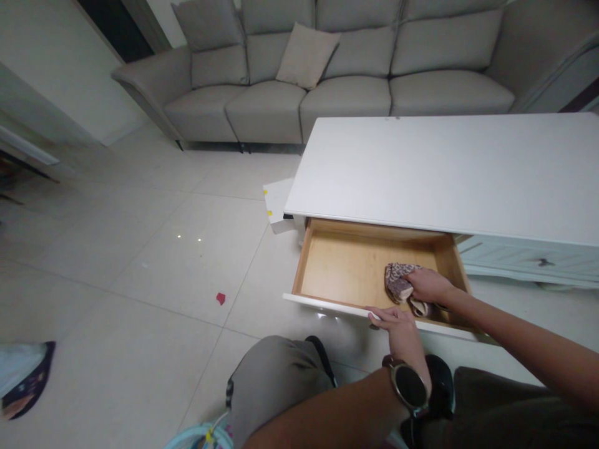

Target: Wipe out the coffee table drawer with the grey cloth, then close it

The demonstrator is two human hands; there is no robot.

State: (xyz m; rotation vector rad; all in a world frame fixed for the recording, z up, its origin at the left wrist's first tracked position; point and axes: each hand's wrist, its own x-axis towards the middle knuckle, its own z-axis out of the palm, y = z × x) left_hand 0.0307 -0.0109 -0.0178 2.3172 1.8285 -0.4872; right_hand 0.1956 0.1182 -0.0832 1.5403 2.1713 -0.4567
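A: What's off to the left?

B: At the far left edge, someone's slippered foot on the pale tiled floor, well away from the work. One red scrap lies on the tiles, then a small white box with yellow marks sits just beside the table's left corner. Behind it all runs one grey sofa with two loose cushions.

A: And the drawer?

B: One open drawer, pulled out from under the white table; its wooden floor is bare on the left and middle. One patterned cloth lies in the right front part, near the right wall.

A: The hands?

B: The left hand, with a watch on the wrist, lies flat on the drawer's white front rim, fingers stretched out, gripping nothing. The right hand is inside the drawer, fingers closed around the cloth.

A: Anything in the way?

B: The tabletop overhangs the drawer's back edge. To the right, one closed drawer front with a dark knob. The person's knees are close to the front rim.
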